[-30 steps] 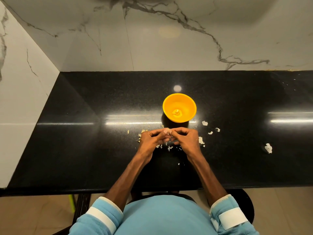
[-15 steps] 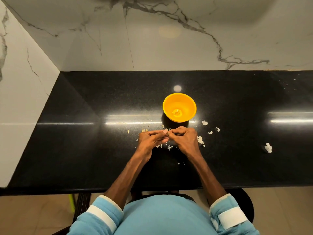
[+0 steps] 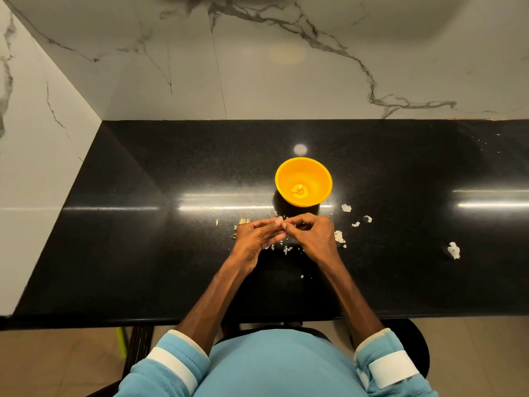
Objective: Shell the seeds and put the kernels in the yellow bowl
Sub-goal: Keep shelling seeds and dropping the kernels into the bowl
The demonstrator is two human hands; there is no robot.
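The step in hand looked to be the cracking of a single seed: the person's left hand (image 3: 252,239) and right hand (image 3: 313,236) met fingertip to fingertip low over the glossy black stone desk (image 3: 171,253), just in front of the round yellow plastic bowl (image 3: 286,170). Each grip was curled in, pinching a small pale seed (image 3: 280,220) between them, though so little of it showed that I could not tell whether the shell had split. A few pale kernels (image 3: 299,190) lay at the bottom of the bowl, so the task seemed under way but far from finished. Torn whitish shell scraps (image 3: 339,236) were scattered on the desk around and beneath both hands, with one larger white scrap (image 3: 453,250) well apart to the right. The next move, as I judged it, called for prying the husk open with the nails, holding on to the kernel while the husk dropped, then a short reach forward over the near rim to let it fall inside; so tiny a kernel could easily slip among the scraps
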